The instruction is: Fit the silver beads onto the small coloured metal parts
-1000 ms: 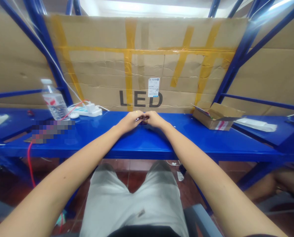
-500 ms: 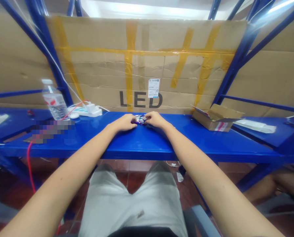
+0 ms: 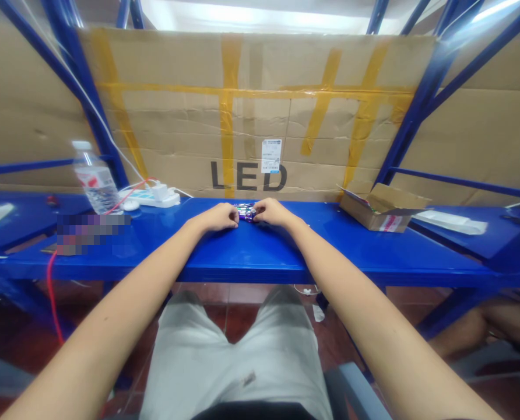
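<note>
Head view, from the left: a bottle [image 3: 94, 182] stands near the back, its label carrying a red mark but no words I can read. Next comes the white power strip [image 3: 161, 197], with a plug in it.

The left hand [image 3: 221, 217] has altered most. A second ago both hands met over the bundle [image 3: 243, 213], nearly hiding it; now they are parted, and the left fingers are curled in towards the thumb at its left end. Whether they pinch a piece, I cannot tell. The bundle, slim shiny pieces in silver and purple, is at the table [image 3: 246, 251] between the hands. I take the parting to mean that the pieces are being arranged rather than carried.

Behind it, the cardboard [image 3: 176, 128] reads "LED" in big black capitals. Its white sticker [image 3: 271, 156] bears print and a barcode-like block, too small to make out.

The right hand [image 3: 272, 211] has thumb and fingers closed around the bundle's right end, much as half a second ago.

Farther right, the open box [image 3: 365, 213] wears a pink-and-white label [image 3: 391, 223], also illegible.
</note>
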`<action>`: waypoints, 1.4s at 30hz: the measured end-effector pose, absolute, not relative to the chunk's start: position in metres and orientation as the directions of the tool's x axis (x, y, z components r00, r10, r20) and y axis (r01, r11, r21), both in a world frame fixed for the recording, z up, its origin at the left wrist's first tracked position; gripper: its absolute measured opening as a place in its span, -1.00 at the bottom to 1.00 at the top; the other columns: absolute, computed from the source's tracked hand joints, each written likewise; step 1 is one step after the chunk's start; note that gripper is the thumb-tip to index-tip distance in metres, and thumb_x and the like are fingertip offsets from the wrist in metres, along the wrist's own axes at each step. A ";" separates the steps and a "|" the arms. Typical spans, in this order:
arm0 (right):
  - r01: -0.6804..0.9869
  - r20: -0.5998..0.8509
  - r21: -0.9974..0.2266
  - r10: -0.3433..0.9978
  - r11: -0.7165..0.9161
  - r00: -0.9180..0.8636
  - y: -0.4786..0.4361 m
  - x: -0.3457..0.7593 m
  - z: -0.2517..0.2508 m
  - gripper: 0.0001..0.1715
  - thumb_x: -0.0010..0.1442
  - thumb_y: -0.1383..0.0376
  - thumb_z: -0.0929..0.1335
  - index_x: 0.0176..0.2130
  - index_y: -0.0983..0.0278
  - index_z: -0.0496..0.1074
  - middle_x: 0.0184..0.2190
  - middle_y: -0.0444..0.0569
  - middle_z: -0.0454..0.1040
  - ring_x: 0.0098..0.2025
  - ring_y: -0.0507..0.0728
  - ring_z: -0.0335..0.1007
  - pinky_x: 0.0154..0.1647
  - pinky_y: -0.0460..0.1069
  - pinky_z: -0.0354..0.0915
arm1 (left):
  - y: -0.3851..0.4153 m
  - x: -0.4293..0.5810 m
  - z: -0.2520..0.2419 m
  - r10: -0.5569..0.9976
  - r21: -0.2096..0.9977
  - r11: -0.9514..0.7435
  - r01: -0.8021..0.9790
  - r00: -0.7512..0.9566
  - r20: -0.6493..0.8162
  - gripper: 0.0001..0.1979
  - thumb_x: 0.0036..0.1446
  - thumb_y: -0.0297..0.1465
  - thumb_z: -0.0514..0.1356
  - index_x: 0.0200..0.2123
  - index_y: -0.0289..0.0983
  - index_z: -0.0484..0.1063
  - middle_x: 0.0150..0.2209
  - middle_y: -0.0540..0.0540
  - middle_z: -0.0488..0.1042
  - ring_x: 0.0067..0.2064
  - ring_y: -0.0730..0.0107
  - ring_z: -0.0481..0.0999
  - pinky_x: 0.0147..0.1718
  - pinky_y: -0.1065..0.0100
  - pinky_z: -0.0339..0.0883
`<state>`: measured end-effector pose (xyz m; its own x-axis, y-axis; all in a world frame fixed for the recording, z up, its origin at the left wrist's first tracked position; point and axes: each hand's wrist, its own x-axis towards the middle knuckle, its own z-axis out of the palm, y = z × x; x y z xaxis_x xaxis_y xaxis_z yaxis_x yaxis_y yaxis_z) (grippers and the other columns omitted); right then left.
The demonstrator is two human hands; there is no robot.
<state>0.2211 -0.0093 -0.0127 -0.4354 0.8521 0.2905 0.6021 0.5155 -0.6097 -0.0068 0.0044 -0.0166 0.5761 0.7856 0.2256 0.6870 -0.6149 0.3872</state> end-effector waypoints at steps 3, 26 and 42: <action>0.613 0.303 -0.592 0.849 0.523 -0.433 -0.009 0.220 -0.013 -0.89 -0.05 0.44 0.41 -0.41 0.34 0.53 -0.51 -0.12 0.52 -0.44 0.04 0.35 -0.40 -0.09 0.18 | 0.005 -0.004 -0.021 0.770 0.359 -0.638 0.681 0.563 0.301 -0.92 -0.10 -0.48 0.25 -0.47 -0.22 0.54 -0.46 -0.04 0.56 -0.42 0.30 0.51 -0.43 0.38 0.27; 0.434 0.371 -0.663 0.771 0.610 -0.518 -0.006 0.217 -0.019 -0.76 -0.04 0.28 0.41 -0.33 0.34 0.59 -0.47 -0.16 0.50 -0.39 0.06 0.37 -0.36 -0.09 0.22 | -0.009 0.022 -0.016 0.551 0.308 -0.815 0.491 0.490 0.675 -0.95 0.04 -0.46 0.31 -0.36 -0.26 0.57 -0.40 -0.03 0.51 -0.36 0.39 0.45 -0.28 0.34 0.32; 0.432 0.387 -0.688 0.799 0.583 -0.461 -0.012 0.215 -0.013 -0.63 0.01 0.09 0.45 -0.42 0.39 0.62 -0.59 -0.13 0.44 -0.47 0.04 0.27 -0.41 -0.08 0.16 | 0.001 0.023 -0.022 0.794 0.740 -0.602 0.300 0.327 0.513 -0.75 -0.06 -0.37 0.39 -0.27 -0.34 0.58 -0.35 -0.13 0.62 -0.29 0.26 0.58 -0.21 0.22 0.48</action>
